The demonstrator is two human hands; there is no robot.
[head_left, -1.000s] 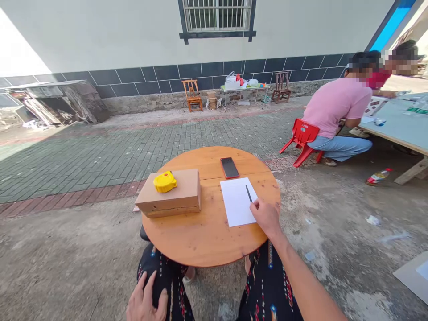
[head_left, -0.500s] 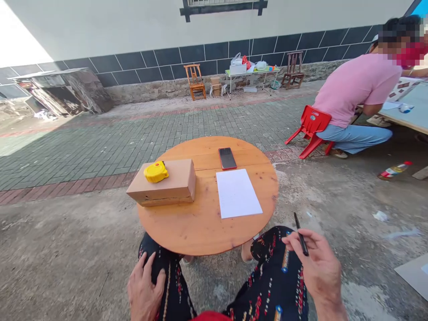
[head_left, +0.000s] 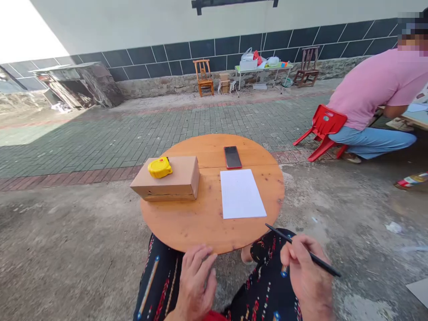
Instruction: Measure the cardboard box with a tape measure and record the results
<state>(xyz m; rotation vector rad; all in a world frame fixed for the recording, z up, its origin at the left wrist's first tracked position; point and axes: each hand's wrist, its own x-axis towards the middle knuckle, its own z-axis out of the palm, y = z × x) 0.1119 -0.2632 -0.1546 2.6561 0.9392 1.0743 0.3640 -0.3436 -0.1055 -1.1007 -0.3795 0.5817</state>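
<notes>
A slim black pen (head_left: 321,262) is gripped in my right hand (head_left: 309,272), above my right knee, its tip pointing up and left toward the table. My left hand (head_left: 197,281) holds nothing; its fingers are stretched out at the near edge of the round wooden table (head_left: 187,227). White paper sheets (head_left: 243,194) lie on the table's right half, beyond my hands. Behind them is a phone (head_left: 232,157) with a red edge. On the left side a brown cardboard box (head_left: 174,183) carries a yellow tape measure (head_left: 160,167).
To the right, a person in a pink shirt (head_left: 374,84) sits on a red plastic chair (head_left: 323,127) by another table. A bottle (head_left: 413,180) lies on the ground there. Wooden chairs (head_left: 203,78) and a folding table (head_left: 264,69) with bags stand along the wall.
My left hand has left my left thigh and moved right, to the table's near edge. The pen in my right hand has swung from steep to slanting left. The view has turned slightly left.
</notes>
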